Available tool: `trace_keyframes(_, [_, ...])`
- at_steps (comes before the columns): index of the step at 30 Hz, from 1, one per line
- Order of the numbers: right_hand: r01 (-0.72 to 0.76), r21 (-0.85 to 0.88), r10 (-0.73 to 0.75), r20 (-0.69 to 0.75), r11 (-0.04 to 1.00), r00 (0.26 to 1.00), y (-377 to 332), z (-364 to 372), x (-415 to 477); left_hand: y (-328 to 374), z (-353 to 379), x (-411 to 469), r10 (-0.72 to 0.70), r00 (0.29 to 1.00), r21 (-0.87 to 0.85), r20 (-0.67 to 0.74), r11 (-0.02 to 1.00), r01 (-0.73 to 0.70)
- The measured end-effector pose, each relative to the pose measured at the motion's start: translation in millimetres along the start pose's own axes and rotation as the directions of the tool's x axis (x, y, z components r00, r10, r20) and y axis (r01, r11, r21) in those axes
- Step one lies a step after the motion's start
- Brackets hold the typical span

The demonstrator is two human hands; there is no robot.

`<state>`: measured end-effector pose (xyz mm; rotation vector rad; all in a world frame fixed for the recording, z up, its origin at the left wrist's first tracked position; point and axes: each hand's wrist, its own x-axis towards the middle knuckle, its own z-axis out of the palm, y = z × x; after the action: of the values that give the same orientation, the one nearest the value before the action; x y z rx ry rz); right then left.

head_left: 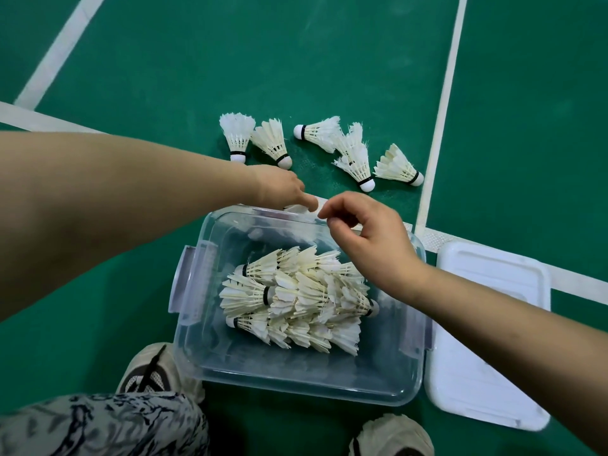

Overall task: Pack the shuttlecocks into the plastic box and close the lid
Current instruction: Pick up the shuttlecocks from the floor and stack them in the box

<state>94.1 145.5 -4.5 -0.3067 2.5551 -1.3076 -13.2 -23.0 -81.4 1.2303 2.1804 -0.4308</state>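
Note:
A clear plastic box [297, 381] stands on the green floor with a pile of white feather shuttlecocks [296, 301] inside. Its white lid [487, 343] lies flat to the right of it. Several loose shuttlecocks [357, 164] lie on the floor beyond the box. My left hand [281, 189] is at the box's far rim, and its fingers are curled over a shuttlecock [296, 208] that is mostly hidden under them. My right hand [368, 232] hovers over the box's far right corner with loosely curled fingers and holds nothing.
White court lines [444, 110] cross the floor behind and to the right of the box. My two shoes [148, 373] and a patterned trouser leg [98, 422] are close to the box's near side.

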Motion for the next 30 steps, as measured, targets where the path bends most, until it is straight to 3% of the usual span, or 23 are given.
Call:
trace_keyframes(8, [0.006, 0.009, -0.006, -0.001, 1.000, 1.000, 2.7, -2.2, -2.0, -14.2, 10.9, 0.0, -0.111, 0.994, -0.314, -0.017, 0.944, 0.100])
trace_keyframes(19, [-0.015, -0.002, 0.015, 0.006, 1.000, 1.000, 0.5, -3.3, -5.2, -15.8, 12.2, -5.5, -0.066, 0.997, -0.278, -0.047, 0.959, 0.051])
trace_keyframes(30, [-0.023, -0.007, 0.023, 0.001, 1.000, 1.000, -1.2, -4.5, -10.2, -22.7, 11.2, -20.8, -0.259, 0.959, -0.485, -0.116, 0.857, 0.173])
